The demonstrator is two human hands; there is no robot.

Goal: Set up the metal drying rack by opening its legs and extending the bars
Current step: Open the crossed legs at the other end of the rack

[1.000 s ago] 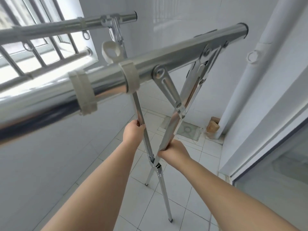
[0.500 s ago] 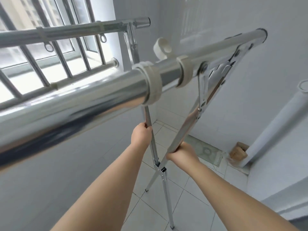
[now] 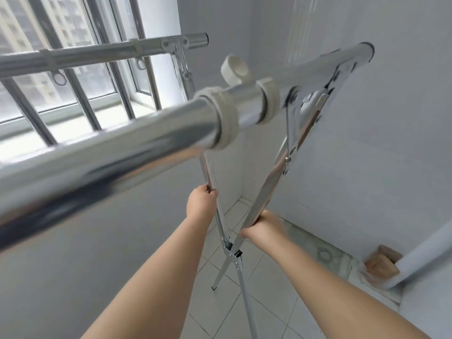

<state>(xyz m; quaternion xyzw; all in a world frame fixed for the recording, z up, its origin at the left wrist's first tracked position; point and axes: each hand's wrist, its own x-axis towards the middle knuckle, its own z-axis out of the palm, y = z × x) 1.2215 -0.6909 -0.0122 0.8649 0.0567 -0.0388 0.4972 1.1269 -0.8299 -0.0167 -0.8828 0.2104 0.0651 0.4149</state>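
Observation:
The metal drying rack stands in front of me on the tiled floor. Its thick chrome near bar crosses the view from lower left to upper right, with two white plastic collars on it. A thinner far bar runs along the window. Two flat steel legs form an X, crossing at a pivot. My left hand is shut on the left leg above the pivot. My right hand is shut on the right leg, which climbs to a bracket under the near bar.
A barred window fills the upper left. White tiled walls close in behind and to the right. A white drain pipe slants at the lower right beside a brown block and a floor drain.
The two upper legs have spread farther apart between my hands. The view has swung left, so the window shows more and the pipe has slid to the lower right.

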